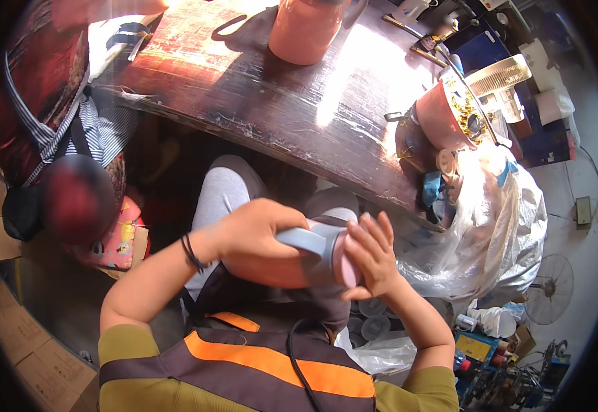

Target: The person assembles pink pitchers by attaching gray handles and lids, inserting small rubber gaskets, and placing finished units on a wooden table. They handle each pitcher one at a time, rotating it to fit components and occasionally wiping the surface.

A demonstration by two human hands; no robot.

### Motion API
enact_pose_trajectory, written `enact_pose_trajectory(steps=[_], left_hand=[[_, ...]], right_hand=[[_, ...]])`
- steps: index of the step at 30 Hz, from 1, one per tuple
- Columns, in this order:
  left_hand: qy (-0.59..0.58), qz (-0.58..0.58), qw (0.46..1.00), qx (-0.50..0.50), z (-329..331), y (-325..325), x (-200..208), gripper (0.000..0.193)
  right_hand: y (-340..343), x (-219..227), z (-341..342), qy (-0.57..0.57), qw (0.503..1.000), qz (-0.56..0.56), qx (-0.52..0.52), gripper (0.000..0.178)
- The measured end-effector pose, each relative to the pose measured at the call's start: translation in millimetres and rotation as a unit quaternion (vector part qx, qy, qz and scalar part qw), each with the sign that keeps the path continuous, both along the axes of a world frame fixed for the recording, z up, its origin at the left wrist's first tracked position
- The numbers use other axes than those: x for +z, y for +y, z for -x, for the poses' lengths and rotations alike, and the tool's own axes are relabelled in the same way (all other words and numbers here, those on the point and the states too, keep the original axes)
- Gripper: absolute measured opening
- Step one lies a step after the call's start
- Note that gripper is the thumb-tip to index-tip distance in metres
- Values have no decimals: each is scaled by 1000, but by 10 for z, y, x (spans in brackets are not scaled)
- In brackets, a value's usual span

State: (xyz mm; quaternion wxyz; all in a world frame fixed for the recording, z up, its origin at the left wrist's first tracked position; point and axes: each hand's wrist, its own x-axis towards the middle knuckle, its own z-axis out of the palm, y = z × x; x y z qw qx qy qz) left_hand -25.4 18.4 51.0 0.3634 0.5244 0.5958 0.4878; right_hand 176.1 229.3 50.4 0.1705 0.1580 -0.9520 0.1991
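Note:
Over my lap a pink tumbler [271, 272] lies sideways, with a grey-blue handle [302, 238] and collar toward its right end. My left hand [254, 230] is wrapped round the body and handle, a dark band on its wrist. At the right end sits a round pink lid [345, 259]. My right hand [373, 257] lies over that lid, fingers along its far side and thumb at its near side. My palm hides part of the lid. A larger pink jug [304, 31] with a handle stands on the wooden table [257, 103] ahead.
On the table's right stands a pink bucket [443, 117] of small yellowish pieces. Clear plastic bags [477, 233] hang beside it. Another person [72, 158] sits at the left. Cardboard boxes [31, 343] lie at lower left. A floor fan [549, 288] stands at the right.

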Motion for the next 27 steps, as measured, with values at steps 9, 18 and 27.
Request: enact_pose_trajectory(steps=[9, 18, 27], left_hand=[[246, 16, 965, 94, -1161, -62, -120, 56], [22, 49, 999, -2, 187, 126, -35, 41], [-44, 153, 985, -66, -100, -199, 33, 34]], right_hand=[[-256, -296, 129, -94, 918, 157, -353, 75], [-96, 482, -198, -193, 974, 24, -119, 82], [-526, 194, -241, -20, 989, 114, 94, 61]])
